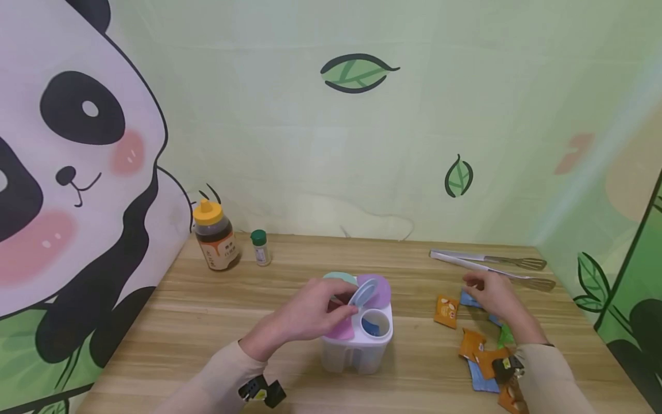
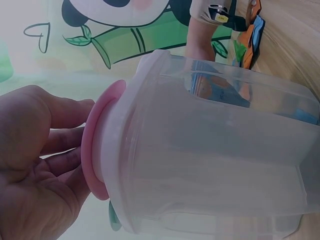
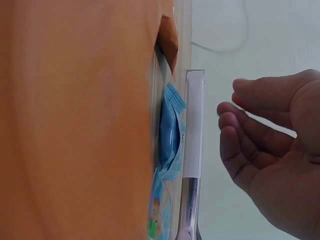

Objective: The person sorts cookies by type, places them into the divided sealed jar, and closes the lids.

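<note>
Backdrop (image 1: 258, 115): pale green, printed with a panda (image 1: 98, 201) and leaves (image 1: 357, 73). Table (image 1: 408, 374): wood-grained, met by the backdrop at its far edge.

Box (image 1: 372, 353): stood upright near the middle, between both hands; its top is fitted with a green lid (image 1: 341, 276), a purple lid (image 1: 381, 293) and a pink lid (image 1: 341, 330). Opening (image 1: 384, 325): round, near right of the box top, uncovered; a blue packet (image 1: 369, 326) is seen inside.

Blue lid (image 1: 364, 292): pinched between thumb and fingers of the left hand (image 1: 310, 310), tilted up beside the opening, evidently so that access is left free.

Packets (image 1: 471, 344): orange, blue and green, scattered loosely on the right, apparently for easy reach. Right hand (image 1: 496, 296): poised above a blue one, fingers loosely bent, thumb apart, nothing gripped.

Tongs (image 1: 519, 263): laid flat, far right, beyond the packets, slotted heads turned right; seemingly kept aside.

Bottle (image 1: 217, 244): upright, far left, yellow-capped. Shaker (image 1: 261, 250): upright, right of the bottle, green-capped. Both are set well apart from the box, presumably to spare working space.
</note>
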`<state>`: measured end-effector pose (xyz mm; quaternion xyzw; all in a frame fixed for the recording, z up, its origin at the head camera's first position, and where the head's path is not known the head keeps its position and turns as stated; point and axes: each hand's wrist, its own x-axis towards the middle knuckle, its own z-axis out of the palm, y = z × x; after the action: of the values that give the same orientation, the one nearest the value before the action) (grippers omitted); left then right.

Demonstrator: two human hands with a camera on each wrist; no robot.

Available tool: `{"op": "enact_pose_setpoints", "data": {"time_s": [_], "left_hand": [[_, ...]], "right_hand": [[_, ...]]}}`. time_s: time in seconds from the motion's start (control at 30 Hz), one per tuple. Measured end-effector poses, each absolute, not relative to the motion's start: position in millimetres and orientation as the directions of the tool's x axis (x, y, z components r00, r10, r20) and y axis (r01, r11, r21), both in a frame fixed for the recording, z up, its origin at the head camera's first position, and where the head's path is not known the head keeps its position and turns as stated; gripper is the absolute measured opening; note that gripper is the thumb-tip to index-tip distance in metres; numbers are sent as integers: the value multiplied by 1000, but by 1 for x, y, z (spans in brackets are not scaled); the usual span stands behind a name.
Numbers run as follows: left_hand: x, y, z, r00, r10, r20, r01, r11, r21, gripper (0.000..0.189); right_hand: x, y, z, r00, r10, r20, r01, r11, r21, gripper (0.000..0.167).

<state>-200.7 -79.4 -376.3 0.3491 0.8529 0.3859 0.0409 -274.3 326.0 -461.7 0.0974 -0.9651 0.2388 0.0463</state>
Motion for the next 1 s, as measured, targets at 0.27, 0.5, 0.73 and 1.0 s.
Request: {"op": "enact_pose_setpoints", "data": {"time_s": [0.27,0.5,0.73,1.0], "left_hand": [[-200,-80,-376,-755,627,191,559,463,688,27],[-201,-80,-376,-753,628,198,565,461,684,27],[-200,-80,-375,-752,629,199,565,458,687,27],[-200,-80,-375,-761,621,187,555,474,683,27]], "right_hand": [[-277,332,-462,-984,-170,58,-179,889,-421,28],[-278,334,-463,-992,-122,-20,-102,903,-418,32],[-281,337,-462,-989,-101,-108,-53,924,-379,39],[-283,338,-465,-986,-107,-129,-58,940,-336,45]]}}
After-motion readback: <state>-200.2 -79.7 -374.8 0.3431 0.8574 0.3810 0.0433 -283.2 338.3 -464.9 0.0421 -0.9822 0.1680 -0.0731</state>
